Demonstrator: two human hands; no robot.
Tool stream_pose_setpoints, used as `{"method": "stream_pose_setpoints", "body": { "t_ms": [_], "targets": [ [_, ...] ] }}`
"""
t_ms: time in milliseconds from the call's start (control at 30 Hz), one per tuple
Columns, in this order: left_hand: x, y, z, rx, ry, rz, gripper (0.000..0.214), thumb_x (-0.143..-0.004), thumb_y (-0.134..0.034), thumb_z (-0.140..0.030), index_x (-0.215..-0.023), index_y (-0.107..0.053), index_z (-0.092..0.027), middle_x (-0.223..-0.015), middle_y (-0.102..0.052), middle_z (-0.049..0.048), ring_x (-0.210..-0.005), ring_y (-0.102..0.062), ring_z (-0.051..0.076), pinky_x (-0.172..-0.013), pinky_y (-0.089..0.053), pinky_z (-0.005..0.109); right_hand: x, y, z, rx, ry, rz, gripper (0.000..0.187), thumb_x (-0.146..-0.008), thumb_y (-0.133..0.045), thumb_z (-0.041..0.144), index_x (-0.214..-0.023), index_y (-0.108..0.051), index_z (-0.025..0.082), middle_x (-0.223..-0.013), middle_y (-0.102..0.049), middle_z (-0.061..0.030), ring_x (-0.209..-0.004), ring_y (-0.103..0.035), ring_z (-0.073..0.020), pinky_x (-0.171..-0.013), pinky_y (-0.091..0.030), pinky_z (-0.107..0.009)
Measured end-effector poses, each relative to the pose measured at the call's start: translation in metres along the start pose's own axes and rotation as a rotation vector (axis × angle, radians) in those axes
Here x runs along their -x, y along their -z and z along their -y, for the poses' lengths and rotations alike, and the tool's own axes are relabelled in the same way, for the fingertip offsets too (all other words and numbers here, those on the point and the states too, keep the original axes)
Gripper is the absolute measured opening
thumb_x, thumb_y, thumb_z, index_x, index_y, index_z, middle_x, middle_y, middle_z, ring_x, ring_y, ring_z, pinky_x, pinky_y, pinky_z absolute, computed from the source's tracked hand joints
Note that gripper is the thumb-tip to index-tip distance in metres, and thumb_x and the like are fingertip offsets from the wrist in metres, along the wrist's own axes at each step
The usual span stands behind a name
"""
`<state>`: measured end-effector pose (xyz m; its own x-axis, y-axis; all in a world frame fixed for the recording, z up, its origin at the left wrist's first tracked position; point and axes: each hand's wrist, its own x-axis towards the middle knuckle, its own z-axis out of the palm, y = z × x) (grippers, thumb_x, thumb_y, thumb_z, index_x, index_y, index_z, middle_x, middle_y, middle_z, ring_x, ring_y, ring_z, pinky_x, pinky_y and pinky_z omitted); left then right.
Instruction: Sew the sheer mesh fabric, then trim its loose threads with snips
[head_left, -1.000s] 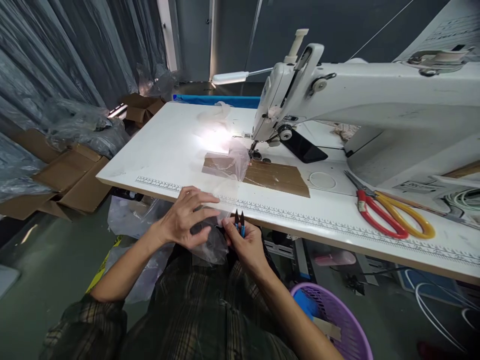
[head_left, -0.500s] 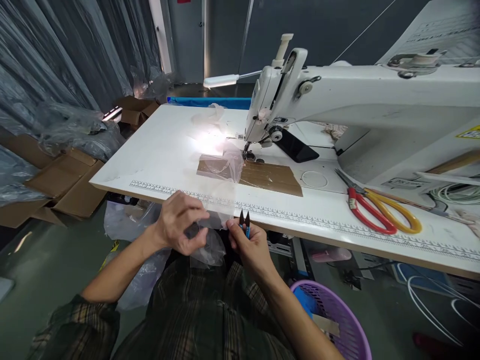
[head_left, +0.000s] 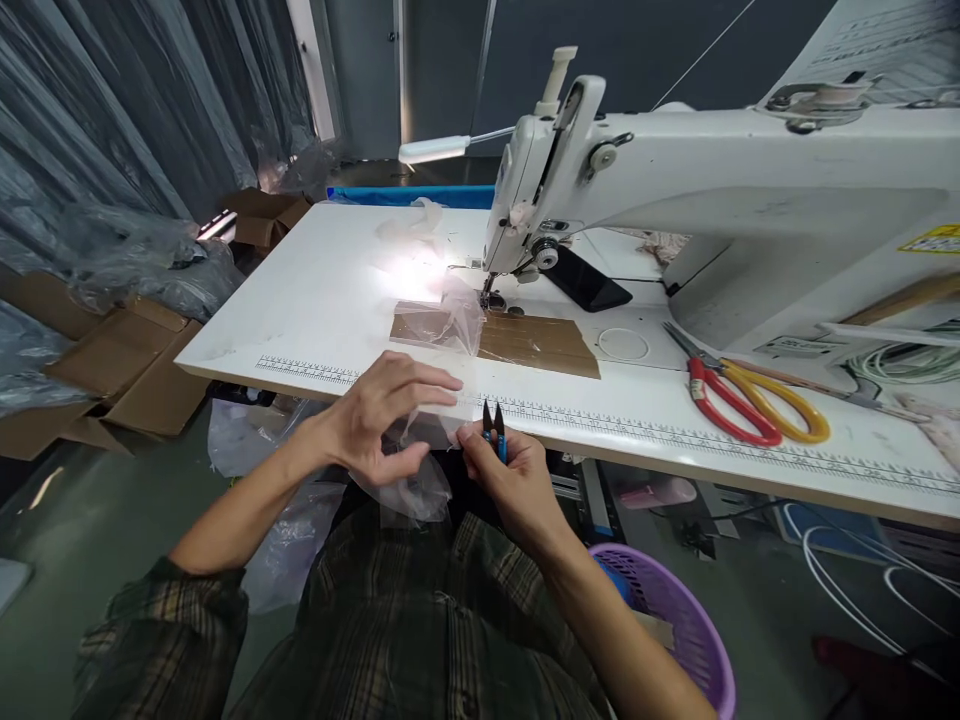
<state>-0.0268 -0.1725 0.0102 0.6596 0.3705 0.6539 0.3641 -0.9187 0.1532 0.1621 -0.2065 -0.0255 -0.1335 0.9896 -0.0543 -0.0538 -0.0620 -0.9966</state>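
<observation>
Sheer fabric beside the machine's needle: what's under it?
Through the sheer fabric, the left part of the brown strip shows, plus some white tabletop. Where the fabric bunches, what lies beneath cannot be made out.

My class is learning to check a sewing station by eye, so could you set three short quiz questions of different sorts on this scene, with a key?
1. Multiple choice. The blue-handled snips are held in: A) the left hand; B) the right hand; C) neither hand.

2. True or false. In the picture, the scissors with red and yellow handles lie on the white tabletop, to the right of the brown strip.

3. Fill in the gap. The basket below the tabletop is ____ in colour.

Key: 1. B; 2. True; 3. purple.
</observation>
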Motion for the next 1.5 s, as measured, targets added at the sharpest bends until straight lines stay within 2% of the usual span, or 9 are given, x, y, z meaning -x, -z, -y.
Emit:
{"method": "stream_pose_setpoints", "body": {
  "t_ms": [133, 333, 500, 600, 733, 833, 967, 1300, 1500],
  "targets": [
    [-0.031, 0.007, 0.012, 0.192, -0.086, 0.16, 0.046, -0.077, -0.054, -0.01, -0.122, -0.052, -0.018, -0.109, -0.071, 0.0104, -0.099, -0.067, 0.021, -0.102, -0.041, 0.045, 0.002, 0.01, 0.016, 0.118, 0.159, 0.006, 0.026, -0.078, -0.062, 0.038, -0.063, -0.057, 0.017, -0.052, -0.041, 0.0046, -0.047, -0.033, -0.008, -0.045, -0.027, -0.022],
    [-0.05, -0.005, 0.018, 0.133, -0.066, -0.104, 0.006, -0.085, -0.062, -0.021, -0.084, -0.068, -0.02, -0.072, -0.075, 0.0, -0.062, -0.067, 0.012, -0.088, -0.051, 0.034, -0.001, 0.002, 0.015, 0.107, 0.369, -0.073, 0.019, -0.077, -0.066, 0.033, -0.086, -0.055, 0.021, -0.056, -0.04, 0.0078, -0.046, -0.034, -0.008, -0.043, -0.032, -0.02],
    [-0.046, 0.005, 0.016, -0.083, -0.083, -0.196, 0.008, -0.084, -0.066, -0.019, -0.089, -0.071, -0.021, -0.062, -0.07, -0.0031, -0.053, -0.059, 0.009, -0.082, -0.049, 0.033, -0.012, -0.013, 0.014, 0.103, 0.515, -0.224, 0.011, -0.081, -0.064, 0.027, -0.076, -0.056, 0.021, -0.067, -0.049, 0.003, -0.053, -0.043, -0.0091, -0.049, -0.038, -0.021],
    [-0.038, 0.018, 0.009, 0.002, 0.022, -0.187, 0.012, -0.082, -0.069, -0.018, -0.093, -0.073, -0.02, -0.069, -0.069, 0.0008, -0.063, -0.061, 0.011, -0.077, -0.05, 0.032, -0.016, -0.006, 0.014, 0.011, 0.368, -0.084, 0.02, -0.082, -0.062, 0.035, -0.072, -0.055, 0.02, -0.059, -0.051, 0.0039, -0.043, -0.044, -0.0081, -0.044, -0.038, -0.022],
    [-0.023, 0.027, -0.003, 0.402, 0.337, -0.046, 0.01, -0.084, -0.065, -0.023, -0.081, -0.072, -0.016, -0.098, -0.068, 0.0109, -0.091, -0.064, 0.018, -0.077, -0.051, 0.03, -0.019, 0.008, 0.015, -0.109, 0.129, 0.138, 0.027, -0.079, -0.064, 0.043, -0.072, -0.055, 0.019, -0.042, -0.045, 0.0086, -0.03, -0.034, -0.0053, -0.035, -0.027, -0.02],
    [-0.012, 0.021, -0.01, 0.698, 0.618, 0.052, 0.025, -0.089, -0.059, -0.034, -0.078, -0.067, -0.013, -0.087, -0.066, 0.0094, -0.077, -0.062, 0.015, -0.066, -0.049, 0.025, -0.018, 0.014, 0.02, -0.117, 0.038, 0.188, 0.03, -0.072, -0.071, 0.044, -0.08, -0.06, 0.017, -0.051, -0.053, 0.0059, -0.033, -0.035, -0.0045, -0.034, -0.025, -0.02],
    [0.0, 0.007, -0.017, 0.785, 0.889, 0.066, 0.032, -0.087, -0.06, -0.044, -0.085, -0.063, -0.012, -0.076, -0.061, 0.0033, -0.066, -0.054, 0.01, -0.059, -0.043, 0.021, -0.017, 0.016, 0.023, -0.051, 0.012, 0.197, 0.032, -0.071, -0.07, 0.045, -0.081, -0.064, 0.015, -0.057, -0.057, 0.0033, -0.038, -0.037, -0.005, -0.037, -0.029, -0.02],
    [0.005, -0.006, -0.026, 0.878, 1.021, -0.03, 0.041, -0.076, -0.075, -0.033, -0.108, -0.058, -0.014, -0.081, -0.071, 0.0039, -0.073, -0.065, 0.013, -0.07, -0.049, 0.024, -0.005, 0.015, 0.006, 0.099, 0.159, 0.159, 0.028, -0.082, -0.064, 0.037, -0.102, -0.065, 0.016, -0.066, -0.06, 0.0009, -0.044, -0.041, -0.0069, -0.039, -0.034, -0.02],
    [0.007, -0.004, -0.024, 0.941, 0.999, 0.098, 0.041, -0.079, -0.072, -0.029, -0.113, -0.056, -0.012, -0.087, -0.075, 0.009, -0.082, -0.07, 0.017, -0.073, -0.05, 0.026, 0.006, 0.021, 0.003, 0.203, 0.163, 0.217, 0.017, -0.083, -0.064, 0.03, -0.093, -0.068, 0.017, -0.064, -0.059, 0.0002, -0.052, -0.049, -0.0103, -0.043, -0.038, -0.021]
  ]
}}
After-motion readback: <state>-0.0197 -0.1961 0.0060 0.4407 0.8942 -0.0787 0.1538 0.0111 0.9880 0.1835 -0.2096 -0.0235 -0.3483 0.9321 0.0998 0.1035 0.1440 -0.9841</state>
